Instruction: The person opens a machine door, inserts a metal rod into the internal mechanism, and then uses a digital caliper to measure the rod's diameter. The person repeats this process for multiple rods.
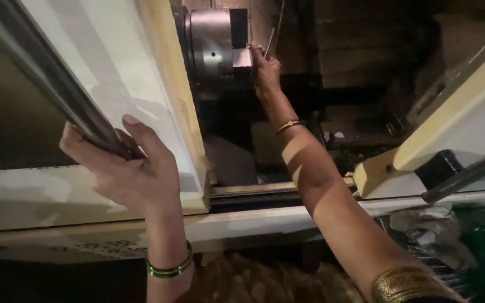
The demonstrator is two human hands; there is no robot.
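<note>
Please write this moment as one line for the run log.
left hand: grips door bar | right hand: inside machine, at chuck, holds thin tool | door: open

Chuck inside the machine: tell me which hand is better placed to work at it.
Right. The right hand already reaches through the open door to the metal chuck, holding a thin tool beside it. The left hand grips the door's bar handle outside.
</note>
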